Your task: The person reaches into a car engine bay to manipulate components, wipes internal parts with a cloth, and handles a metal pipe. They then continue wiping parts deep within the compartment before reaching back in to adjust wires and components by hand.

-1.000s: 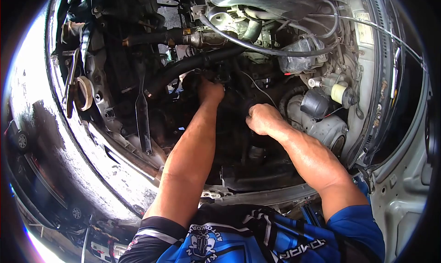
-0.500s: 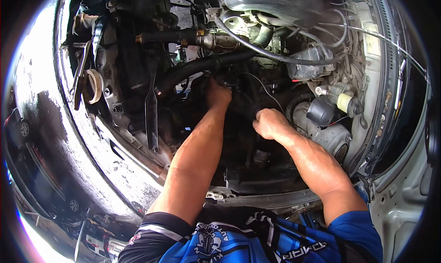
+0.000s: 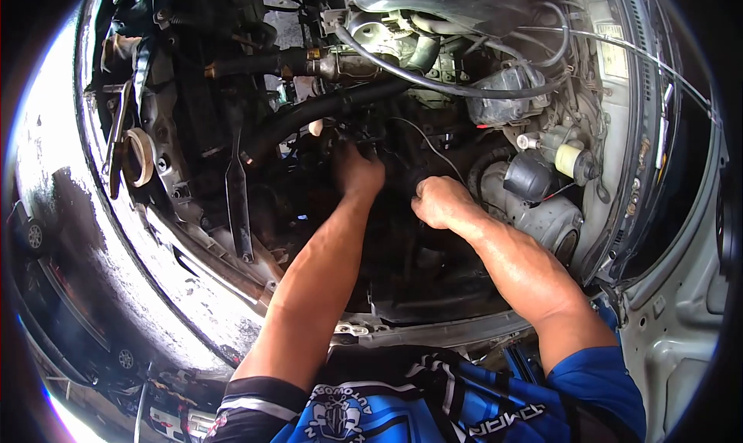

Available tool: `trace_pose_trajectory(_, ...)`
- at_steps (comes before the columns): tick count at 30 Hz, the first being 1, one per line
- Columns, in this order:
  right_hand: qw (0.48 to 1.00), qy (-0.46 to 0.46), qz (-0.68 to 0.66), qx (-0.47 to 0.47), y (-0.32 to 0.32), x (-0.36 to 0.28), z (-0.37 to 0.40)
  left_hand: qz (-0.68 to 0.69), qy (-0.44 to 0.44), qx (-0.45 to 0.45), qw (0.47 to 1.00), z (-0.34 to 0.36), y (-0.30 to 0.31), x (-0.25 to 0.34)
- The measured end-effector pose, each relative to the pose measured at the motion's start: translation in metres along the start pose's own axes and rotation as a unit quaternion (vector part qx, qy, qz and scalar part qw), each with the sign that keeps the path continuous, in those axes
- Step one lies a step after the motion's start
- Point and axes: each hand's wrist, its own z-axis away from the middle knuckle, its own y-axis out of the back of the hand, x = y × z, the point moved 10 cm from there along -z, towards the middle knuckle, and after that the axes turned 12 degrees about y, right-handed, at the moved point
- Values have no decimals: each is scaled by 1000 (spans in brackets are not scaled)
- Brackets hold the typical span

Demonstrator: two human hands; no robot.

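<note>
My left hand (image 3: 360, 170) reaches into the dark middle of an engine bay, just below a thick black hose (image 3: 333, 106). Its fingers are bent around a dark part in shadow, and their tips are mostly hidden. A pale, finger-like tip (image 3: 316, 127) shows by the hose, up and left of that hand. To the right, my right hand (image 3: 443, 201) is closed in a fist at a dark part; what it grips I cannot make out. A thin grey cable (image 3: 433, 145) curves down just above this fist.
At the left, a roll of tape (image 3: 140, 157) and pliers-like tool (image 3: 118, 137) rest on the body edge. A flat black bracket (image 3: 237, 191) stands inward of them. A rounded metal housing (image 3: 553, 226), yellow-capped reservoir (image 3: 569, 159) and clear plastic container (image 3: 503, 98) sit on the right.
The view has shifted slightly, so the engine bay appears further left. My left hand has drawn a little lower, and the pale tip now shows near the hose. My right fist stays in place.
</note>
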Motion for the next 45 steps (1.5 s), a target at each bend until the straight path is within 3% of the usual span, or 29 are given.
trace_pose_trajectory(1,1000,2,1,1,0,0,0,-37,-93,35,994,13,1,12)
trace_pose_trajectory(2,1000,6,1,2,0,-1,0,-35,-92,33,995,23,8,19)
trace_pose_trajectory(4,1000,0,-3,4,1,-1,2,11,-17,-186,982,42,-19,18)
trace_pose_trajectory(6,1000,-4,-5,10,2,-1,1,22,-39,-190,981,48,-25,23)
trace_pose_trajectory(8,1000,-14,23,-13,-4,4,-3,52,-31,-270,961,61,-44,27)
trace_pose_trajectory(12,1000,-15,-7,8,-3,4,-2,60,53,-290,954,53,-69,15)
trace_pose_trajectory(15,999,-14,-11,32,-4,8,0,-30,86,-310,946,49,-70,26)
trace_pose_trajectory(17,999,-11,-19,43,-6,13,1,-86,66,-339,935,47,-75,37)
trace_pose_trajectory(21,999,-19,-31,1,0,5,7,-61,71,-334,938,33,-89,37)
trace_pose_trajectory(24,1000,-13,-22,-8,0,5,5,-125,67,-389,910,38,-100,33)
trace_pose_trajectory(26,1000,5,11,3,-5,5,-2,-171,7,-420,891,41,-116,38)
trace_pose_trajectory(28,1000,-11,-9,3,-10,13,-8,-189,18,-399,897,32,-135,23)
trace_pose_trajectory(32,999,-8,-42,17,-17,21,-13,-182,61,-380,905,38,-108,33)
trace_pose_trajectory(34,998,0,-50,29,-18,24,-18,-212,1,-392,895,39,-114,39)
trace_pose_trajectory(42,995,74,-59,-17,-24,18,-25,-236,-9,-422,875,45,-104,49)
trace_pose_trajectory(45,995,66,-74,17,-21,17,-21,-252,-29,-433,865,48,-106,51)
